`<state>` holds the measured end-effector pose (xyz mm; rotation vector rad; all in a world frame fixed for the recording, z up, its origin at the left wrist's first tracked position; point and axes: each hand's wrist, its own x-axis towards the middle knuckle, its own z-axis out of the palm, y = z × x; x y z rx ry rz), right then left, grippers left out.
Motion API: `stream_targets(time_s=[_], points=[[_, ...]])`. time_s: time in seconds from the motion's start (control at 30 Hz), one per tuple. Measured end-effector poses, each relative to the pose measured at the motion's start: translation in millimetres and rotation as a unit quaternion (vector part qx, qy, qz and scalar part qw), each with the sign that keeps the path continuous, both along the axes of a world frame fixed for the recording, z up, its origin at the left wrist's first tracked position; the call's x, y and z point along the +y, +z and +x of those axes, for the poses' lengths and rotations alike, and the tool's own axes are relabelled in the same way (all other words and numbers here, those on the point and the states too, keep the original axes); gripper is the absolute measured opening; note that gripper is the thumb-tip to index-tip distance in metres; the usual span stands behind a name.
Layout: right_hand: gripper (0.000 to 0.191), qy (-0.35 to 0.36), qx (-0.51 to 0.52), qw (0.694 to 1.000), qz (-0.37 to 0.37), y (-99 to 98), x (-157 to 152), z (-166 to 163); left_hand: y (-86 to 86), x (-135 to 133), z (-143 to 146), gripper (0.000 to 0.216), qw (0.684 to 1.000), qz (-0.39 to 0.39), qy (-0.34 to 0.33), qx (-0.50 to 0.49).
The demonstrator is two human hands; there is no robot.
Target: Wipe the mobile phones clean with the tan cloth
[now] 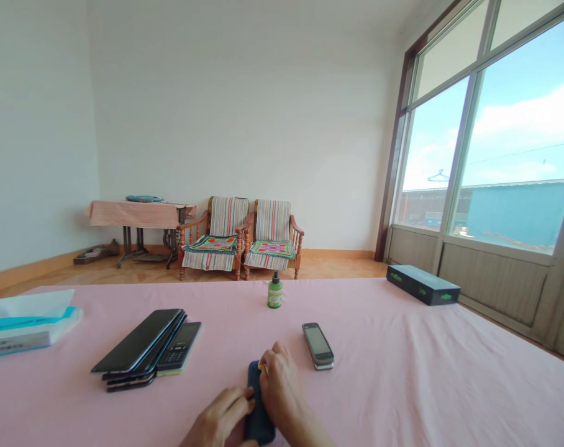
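A dark blue phone (259,415) lies on the pink cloth right in front of me. My left hand (222,417) grips it along its left side, fingertips on the long edge and thumb near the bottom end. On the phone's upper right part rests my right hand (281,383), its fingers curled in and pressed together. A small pale bit shows at those fingertips, too small to name. To the right of my right hand, an older phone with a grey screen (317,341) lies on top of another thin device.
Left is a stack of dark phones (140,341) with a keypad phone (182,347) beside it. A white and blue packet (25,326) lies far left. A green bottle (274,294) stands at the back; a black box (422,285) sits far right.
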<state>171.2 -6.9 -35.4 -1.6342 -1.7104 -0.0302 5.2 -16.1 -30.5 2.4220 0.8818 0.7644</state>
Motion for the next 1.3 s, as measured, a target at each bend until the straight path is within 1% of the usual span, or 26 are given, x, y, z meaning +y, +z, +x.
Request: stream_targets(time_s=[0.1,0.23,0.4,0.5,0.6,0.7,0.87,1.0,1.1,1.3], points=[[0.026,0.005,0.006,1.0,-0.006,2.6,-2,2,3.2,-5,2,0.042,1.0,-0.017,0.006,-0.002],[0.026,0.007,0.015,1.0,-0.014,6.5,-4,5,13.5,-13,5,0.04,0.999,-0.04,0.012,0.007],[0.025,0.03,0.026,0.999,-0.014,7.3,-5,9,23.7,-22,5,0.033,0.999,-0.035,0.017,0.022],[0.021,0.034,0.044,0.998,-0.016,7.2,-4,19,21.7,-21,5,0.034,1.0,-0.015,0.008,0.025],[0.019,0.019,0.059,0.998,-0.008,7.9,-2,32,16.5,-19,4,0.038,1.0,0.001,0.005,0.026],[0.018,0.013,0.06,0.998,-0.004,8.1,-1,37,14.5,-18,4,0.038,1.0,0.011,0.002,0.03],[0.021,0.052,0.035,0.998,-0.018,7.5,-3,24,17.9,-20,5,0.036,0.999,0.005,0.003,0.033],[0.022,0.072,0.007,0.997,-0.03,12.2,-4,15,18.6,-20,5,0.033,1.0,0.005,-0.001,0.023],[0.021,0.079,-0.009,0.996,-0.039,16.1,-5,15,17.3,-19,5,0.029,1.0,0.001,-0.004,0.019],[0.021,0.073,-0.023,0.996,-0.051,17.4,-6,16,18.6,-20,5,0.03,1.0,0.002,-0.003,0.019]])
